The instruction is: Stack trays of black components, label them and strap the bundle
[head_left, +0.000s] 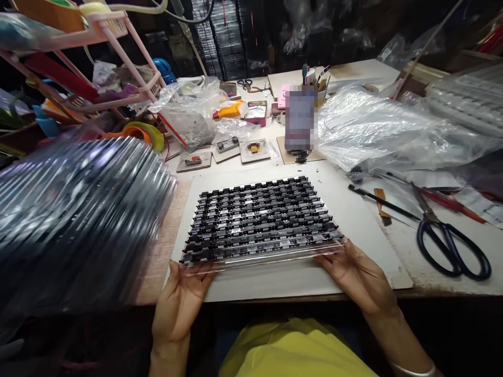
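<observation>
Between my hands is a clear plastic tray (271, 256) filled with rows of small black parts with metal pins. My left hand (178, 293) grips its near left corner, thumb on the edge and fingers beneath. At the near right corner my right hand (359, 275) holds it the same way, fingers partly hidden under the plastic. The tray is over a white board (251, 285) on the table; I cannot tell whether its far side touches the board.
Left is a tall stack of clear trays (86, 209). Dark-handled scissors (448, 235) and black tweezers (383, 201) lie right. Behind are small square blocks (255, 150), a phone on a stand (301, 118), plastic bags (377, 123) and a pink rack (118, 39).
</observation>
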The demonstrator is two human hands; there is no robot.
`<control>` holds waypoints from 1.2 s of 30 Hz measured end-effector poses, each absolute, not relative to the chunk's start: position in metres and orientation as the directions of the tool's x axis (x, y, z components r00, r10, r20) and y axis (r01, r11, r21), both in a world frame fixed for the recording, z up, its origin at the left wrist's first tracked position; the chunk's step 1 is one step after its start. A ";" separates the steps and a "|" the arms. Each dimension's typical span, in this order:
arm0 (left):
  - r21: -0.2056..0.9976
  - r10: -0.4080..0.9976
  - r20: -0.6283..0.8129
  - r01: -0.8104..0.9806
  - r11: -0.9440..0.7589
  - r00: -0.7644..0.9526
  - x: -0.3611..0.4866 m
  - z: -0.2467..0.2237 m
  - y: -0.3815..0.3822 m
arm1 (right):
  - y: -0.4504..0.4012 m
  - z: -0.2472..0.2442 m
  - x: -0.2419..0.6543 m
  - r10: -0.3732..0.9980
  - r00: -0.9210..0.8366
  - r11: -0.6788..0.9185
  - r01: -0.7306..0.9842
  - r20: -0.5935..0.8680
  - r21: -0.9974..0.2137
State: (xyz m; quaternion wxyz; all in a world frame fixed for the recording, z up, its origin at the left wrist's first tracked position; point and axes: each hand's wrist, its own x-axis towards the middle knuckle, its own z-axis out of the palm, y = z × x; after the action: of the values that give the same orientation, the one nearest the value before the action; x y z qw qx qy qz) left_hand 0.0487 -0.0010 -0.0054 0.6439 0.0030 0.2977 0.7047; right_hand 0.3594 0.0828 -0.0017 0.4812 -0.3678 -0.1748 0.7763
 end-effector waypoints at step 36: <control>0.420 0.960 -0.241 -0.907 -0.030 -0.143 0.042 0.001 -0.007 | 0.092 0.027 0.363 0.965 -0.134 -0.254 -0.268 -0.225 -0.929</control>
State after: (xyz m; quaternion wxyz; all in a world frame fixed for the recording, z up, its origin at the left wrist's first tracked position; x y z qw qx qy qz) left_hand 0.0419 -0.0073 0.0009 0.6522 0.0543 0.2442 0.7156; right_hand 0.3633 0.0920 0.0268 0.4756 -0.4548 -0.3832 0.6481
